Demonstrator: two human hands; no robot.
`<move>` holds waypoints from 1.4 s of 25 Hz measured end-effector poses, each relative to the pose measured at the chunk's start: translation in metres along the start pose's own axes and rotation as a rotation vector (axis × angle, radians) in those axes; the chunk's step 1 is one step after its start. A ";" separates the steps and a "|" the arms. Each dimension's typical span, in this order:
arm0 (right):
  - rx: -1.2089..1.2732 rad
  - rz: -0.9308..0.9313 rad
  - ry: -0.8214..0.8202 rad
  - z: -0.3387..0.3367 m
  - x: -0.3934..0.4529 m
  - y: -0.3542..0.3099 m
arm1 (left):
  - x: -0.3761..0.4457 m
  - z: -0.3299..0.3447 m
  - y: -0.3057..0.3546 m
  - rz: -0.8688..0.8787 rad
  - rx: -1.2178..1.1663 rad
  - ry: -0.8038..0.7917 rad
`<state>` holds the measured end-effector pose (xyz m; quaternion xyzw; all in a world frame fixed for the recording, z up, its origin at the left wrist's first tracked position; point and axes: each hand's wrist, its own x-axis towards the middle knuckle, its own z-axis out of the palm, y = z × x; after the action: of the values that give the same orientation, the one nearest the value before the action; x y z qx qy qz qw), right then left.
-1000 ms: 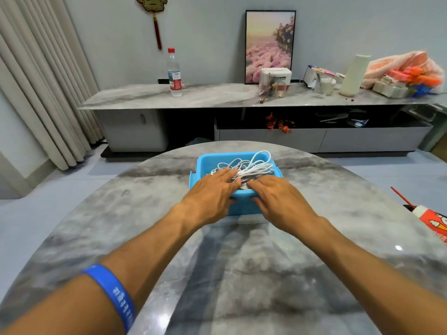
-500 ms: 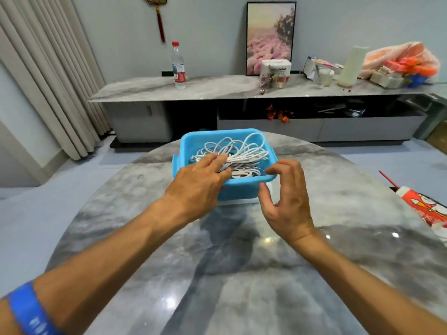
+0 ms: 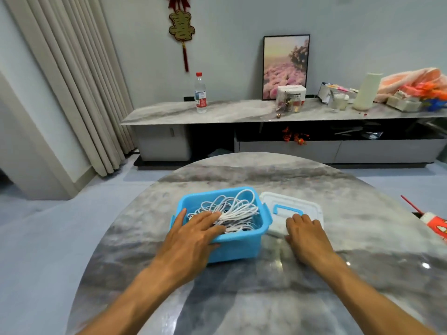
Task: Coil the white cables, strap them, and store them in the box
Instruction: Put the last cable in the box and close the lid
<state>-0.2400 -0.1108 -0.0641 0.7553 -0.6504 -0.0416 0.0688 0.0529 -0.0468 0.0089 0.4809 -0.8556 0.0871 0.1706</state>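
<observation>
Since half a second ago the right hand [image 3: 306, 234] has left the front of the box and swung out to its own side, where it now rests flat, fingers spread, on the near edge of a white translucent plastic lid with a blue handle [image 3: 291, 215], a thing not in view before. The left hand [image 3: 193, 234] has stayed put, fingers extended and lying over the near rim of the blue rectangular plastic box [image 3: 238, 247], their tips pressing the tangle of thin white cables [image 3: 232, 212] just beyond them; it grips nothing that I can tell. The cables look loose, not coiled, and I see no strap. The step seems to be getting a cable out, so the next move likely calls for the left hand to close on one bundle and lift it clear onto the grey marbled desk [image 3: 266, 298] between both arms.
</observation>
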 end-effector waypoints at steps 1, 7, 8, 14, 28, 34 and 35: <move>0.021 0.017 0.001 -0.001 -0.008 0.011 | -0.002 0.006 0.003 0.000 0.003 -0.031; 0.317 0.144 0.138 -0.064 -0.064 0.073 | 0.011 0.031 0.052 0.184 -0.009 -0.088; 0.386 0.118 0.187 -0.079 -0.072 0.073 | 0.015 0.033 0.066 0.197 -0.020 -0.075; 0.390 -0.214 0.167 -0.100 -0.109 0.018 | 0.017 0.028 0.076 0.084 -0.343 0.003; 0.352 -0.391 0.223 -0.066 -0.092 0.020 | 0.018 0.020 0.068 -0.873 -0.933 0.040; 0.432 -0.470 0.186 -0.065 -0.086 0.017 | 0.018 0.020 0.070 -1.000 -0.948 0.103; 0.443 -0.486 0.178 -0.064 -0.086 0.016 | 0.019 0.020 0.070 -1.033 -0.967 0.119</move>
<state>-0.2585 -0.0249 -0.0003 0.8854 -0.4362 0.1518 -0.0522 -0.0202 -0.0311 -0.0011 0.6899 -0.4503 -0.3684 0.4308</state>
